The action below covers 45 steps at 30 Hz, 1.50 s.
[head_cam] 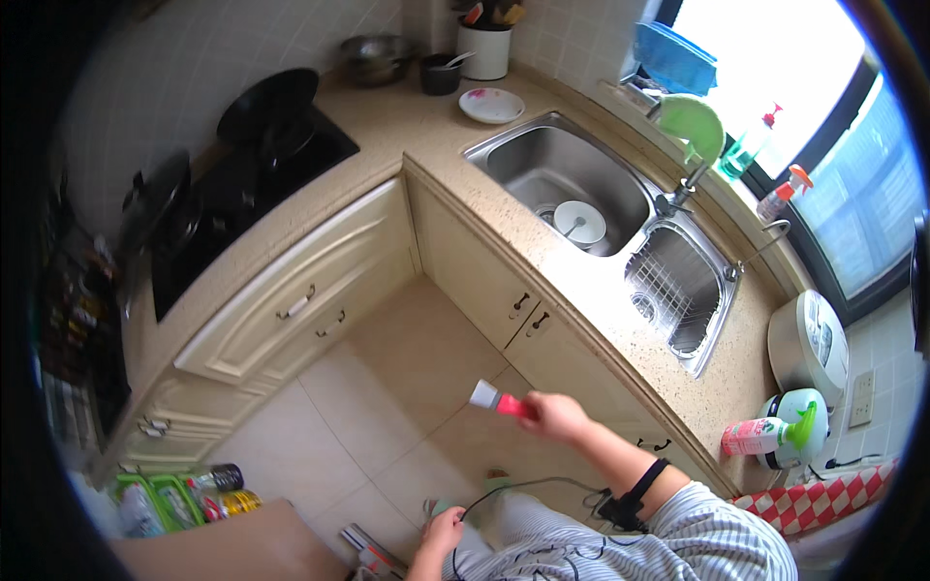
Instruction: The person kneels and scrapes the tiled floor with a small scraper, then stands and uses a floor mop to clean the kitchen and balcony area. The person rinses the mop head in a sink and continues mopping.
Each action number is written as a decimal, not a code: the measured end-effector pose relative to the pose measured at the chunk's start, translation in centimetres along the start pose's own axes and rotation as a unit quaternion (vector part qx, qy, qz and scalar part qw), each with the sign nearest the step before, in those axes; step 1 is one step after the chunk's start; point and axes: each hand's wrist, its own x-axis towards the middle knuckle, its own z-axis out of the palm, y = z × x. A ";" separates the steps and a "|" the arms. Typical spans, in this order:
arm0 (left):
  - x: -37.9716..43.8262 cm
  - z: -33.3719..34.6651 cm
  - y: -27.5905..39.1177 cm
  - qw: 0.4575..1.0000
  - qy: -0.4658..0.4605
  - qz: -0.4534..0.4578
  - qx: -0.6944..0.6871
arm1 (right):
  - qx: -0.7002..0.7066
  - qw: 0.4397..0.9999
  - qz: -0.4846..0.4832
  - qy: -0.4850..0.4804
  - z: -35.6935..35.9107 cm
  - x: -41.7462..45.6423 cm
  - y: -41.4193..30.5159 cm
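Note:
My right hand (558,419) grips the red handle of a small scraper (516,405), held out over the tiled floor in front of the sink cabinet. Its flat, pale blade (484,393) points away to the left and touches nothing. My left hand (440,536) hangs low near my leg with its fingers curled. A thin black cable (541,478) runs up to its fingertips; whether the fingers hold it cannot be told.
Ahead is a stone counter with a double steel sink (556,163) holding a white dish (579,222). A black cooktop (218,218) carries pans on the left. A spray bottle (755,436) and a rice cooker (799,348) stand right. Green baskets (171,501) sit at lower left.

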 end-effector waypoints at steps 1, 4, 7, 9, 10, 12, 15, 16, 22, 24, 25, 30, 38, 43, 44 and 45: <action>0.3 -1.0 1.1 1.000 -0.001 -0.007 -0.011 | 0.003 1.000 0.013 0.020 -2.4 0.7 0.1; 2.1 -4.5 2.7 0.997 0.020 0.076 0.025 | 0.017 0.995 0.008 0.102 -7.1 1.2 -0.3; 6.5 -8.9 3.3 0.991 0.007 0.127 0.046 | 0.026 0.995 0.049 0.082 -10.6 0.7 -1.2; 8.9 -11.6 4.4 0.981 0.053 0.173 0.072 | 0.083 0.988 0.091 0.096 -11.3 -0.3 -0.5; 9.5 -12.9 5.6 0.985 0.042 0.150 0.069 | 0.084 0.987 0.101 0.095 -10.7 -1.0 0.4; 11.7 -15.6 8.5 0.991 0.017 0.134 0.009 | 0.112 0.981 0.129 0.094 -9.9 -1.4 1.2; 15.0 -17.0 12.0 0.978 -0.045 0.147 -0.145 | 0.176 0.967 0.171 0.075 -8.1 -0.7 0.8; 16.0 -17.3 13.5 0.978 -0.047 0.148 -0.139 | 0.177 0.967 0.168 0.065 -7.2 0.0 1.2; 17.7 -13.8 18.8 0.937 -0.072 0.142 -0.311 | 0.223 0.957 0.182 0.017 -3.8 2.7 3.0; 18.0 -11.9 20.4 0.925 -0.077 0.148 -0.343 | 0.262 0.946 0.191 0.033 -4.0 3.3 4.0; 17.9 -11.2 20.6 0.929 -0.080 0.138 -0.335 | 0.246 0.952 0.183 0.026 -4.2 3.2 4.3; 17.7 -8.9 21.5 0.943 -0.086 0.100 -0.306 | 0.237 0.969 0.071 0.024 -7.6 1.9 4.7; 18.0 -6.5 26.8 0.949 -0.137 0.136 -0.250 | 0.291 0.946 0.060 0.131 -11.5 -4.6 9.3; 16.6 -4.9 30.6 0.952 -0.174 0.177 -0.177 | 0.196 0.909 0.088 0.357 -10.6 -10.6 13.2; 16.6 -4.3 30.9 0.951 -0.183 0.186 -0.167 | 0.197 0.895 0.145 0.373 -10.7 -12.4 14.2; 16.7 -3.8 30.9 0.950 -0.192 0.190 -0.156 | 0.195 0.860 0.189 0.431 -9.9 -13.9 15.7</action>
